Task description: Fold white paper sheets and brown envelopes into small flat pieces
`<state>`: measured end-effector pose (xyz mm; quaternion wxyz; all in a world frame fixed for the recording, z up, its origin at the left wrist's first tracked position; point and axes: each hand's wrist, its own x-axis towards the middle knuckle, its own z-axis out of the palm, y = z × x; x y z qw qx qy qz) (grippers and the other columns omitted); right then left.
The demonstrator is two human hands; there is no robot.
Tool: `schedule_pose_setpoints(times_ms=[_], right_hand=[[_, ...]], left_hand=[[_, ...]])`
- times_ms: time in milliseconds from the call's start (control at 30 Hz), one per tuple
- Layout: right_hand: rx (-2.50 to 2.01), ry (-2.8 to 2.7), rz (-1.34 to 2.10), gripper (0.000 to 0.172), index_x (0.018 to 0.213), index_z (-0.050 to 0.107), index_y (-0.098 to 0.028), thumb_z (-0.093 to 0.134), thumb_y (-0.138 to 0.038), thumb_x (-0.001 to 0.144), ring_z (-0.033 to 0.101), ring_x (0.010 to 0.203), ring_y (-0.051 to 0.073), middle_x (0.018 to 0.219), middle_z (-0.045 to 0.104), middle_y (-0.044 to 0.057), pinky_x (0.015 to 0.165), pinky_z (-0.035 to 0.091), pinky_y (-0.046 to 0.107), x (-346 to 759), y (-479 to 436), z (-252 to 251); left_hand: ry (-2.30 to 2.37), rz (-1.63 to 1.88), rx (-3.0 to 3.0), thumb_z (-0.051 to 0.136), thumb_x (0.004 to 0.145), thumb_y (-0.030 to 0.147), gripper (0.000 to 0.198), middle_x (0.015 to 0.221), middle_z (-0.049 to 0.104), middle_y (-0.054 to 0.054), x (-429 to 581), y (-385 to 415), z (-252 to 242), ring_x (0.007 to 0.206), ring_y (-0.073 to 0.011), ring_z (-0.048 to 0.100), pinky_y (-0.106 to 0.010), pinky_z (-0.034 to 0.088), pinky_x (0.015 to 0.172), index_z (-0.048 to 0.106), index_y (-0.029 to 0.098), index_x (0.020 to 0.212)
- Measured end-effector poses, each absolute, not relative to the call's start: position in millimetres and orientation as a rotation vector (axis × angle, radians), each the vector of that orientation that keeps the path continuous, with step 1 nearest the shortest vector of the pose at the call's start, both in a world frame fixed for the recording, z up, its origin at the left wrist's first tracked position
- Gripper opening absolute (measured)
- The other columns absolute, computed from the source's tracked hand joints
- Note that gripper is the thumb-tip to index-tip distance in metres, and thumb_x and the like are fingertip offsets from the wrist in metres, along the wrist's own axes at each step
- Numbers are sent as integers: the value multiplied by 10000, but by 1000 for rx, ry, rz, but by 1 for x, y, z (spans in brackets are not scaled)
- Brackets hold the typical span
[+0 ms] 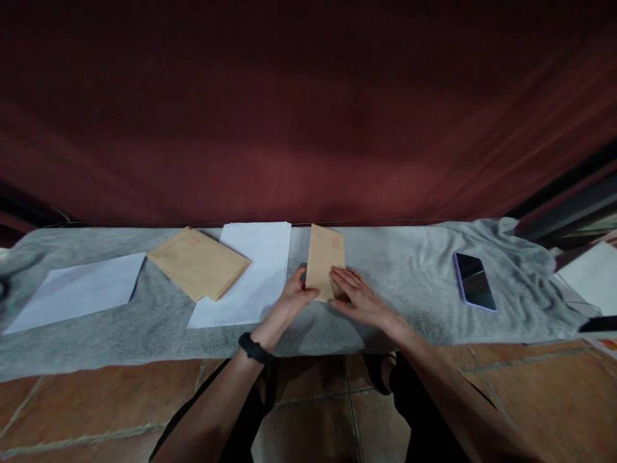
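Observation:
A tan envelope (pixel 324 254) lies upright on the grey cloth (pixel 405 270) in the middle. My left hand (pixel 293 297) pinches its lower left edge, thumb over the paper. My right hand (pixel 357 294) lies flat with fingers stretched out, pressing on the envelope's lower right corner. A black band sits on my left wrist (pixel 253 348).
A stack of tan envelopes (pixel 198 262) rests to the left, partly over a white sheet (pixel 255 273). Another white sheet (pixel 77 290) lies at far left. A phone (pixel 473 281) lies face up on the right. More white paper (pixel 590 276) sits at the far right edge. Tiled floor below.

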<state>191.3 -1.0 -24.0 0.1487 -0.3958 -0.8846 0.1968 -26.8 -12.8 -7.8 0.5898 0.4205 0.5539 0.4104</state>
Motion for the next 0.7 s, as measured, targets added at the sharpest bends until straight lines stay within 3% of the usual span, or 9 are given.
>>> schedule_pose_setpoints(times_ms=[100, 167, 233, 333, 500, 600, 700], right_hand=[[-1196, -2479, 449, 872, 1630, 91, -186, 551, -487, 953, 192, 1554, 260, 1681, 211, 121, 1272, 197, 517, 174, -14, -24], [-1274, -2402, 382, 766, 1627, 110, -151, 467, -398, 995, 189, 1555, 271, 1680, 204, 141, 1270, 192, 528, 165, -18, -24], [-1327, -2302, 380, 655, 1619, 158, -135, 361, -320, 1025, 216, 1548, 270, 1670, 237, 148, 1267, 193, 539, 163, -16, -23], [-1348, -2063, 531, 584, 1596, 257, -170, 263, -376, 1050, 283, 1524, 273, 1629, 348, 133, 1254, 221, 558, 165, -7, -20], [-1301, -1543, 988, 691, 1507, 417, -156, 76, -539, 1043, 531, 1354, 269, 1429, 591, 154, 1148, 430, 490, 155, -4, -26], [-1282, -1548, 1079, 767, 1498, 433, -172, 22, -608, 1018, 524, 1366, 258, 1434, 593, 139, 1138, 448, 453, 144, -9, -32], [-1282, -1502, 1131, 765, 1499, 439, -172, 132, -668, 1005, 548, 1340, 273, 1424, 604, 132, 1124, 466, 453, 145, -11, -38]], left_hand=[[1226, 1050, 949, 730, 670, 193, 549, 934, 711, -5, -20, -14, 1, 590, -94, 540, -198, 353, 485, 584, 191, 1200], [1124, 1078, 915, 769, 693, 241, 518, 959, 712, -19, -14, -15, 6, 615, -95, 555, -198, 382, 498, 609, 191, 1183], [995, 1094, 816, 795, 738, 361, 501, 963, 707, -36, -8, -16, 10, 696, -128, 619, -229, 485, 583, 623, 195, 1178], [937, 1114, 656, 754, 808, 522, 488, 1013, 698, -67, -3, -15, 12, 901, -200, 684, -332, 582, 759, 634, 197, 1152], [907, 1013, 585, 827, 777, 401, 449, 1044, 709, -83, 3, -15, 5, 899, -202, 706, -340, 600, 776, 640, 180, 1120], [834, 1005, 504, 853, 721, 244, 483, 1050, 712, -61, 7, -15, -4, 814, -160, 703, -308, 603, 744, 635, 199, 1149], [919, 1073, 482, 820, 679, 132, 537, 1001, 714, -28, 4, -14, -11, 729, -102, 673, -210, 552, 651, 625, 211, 1173]])
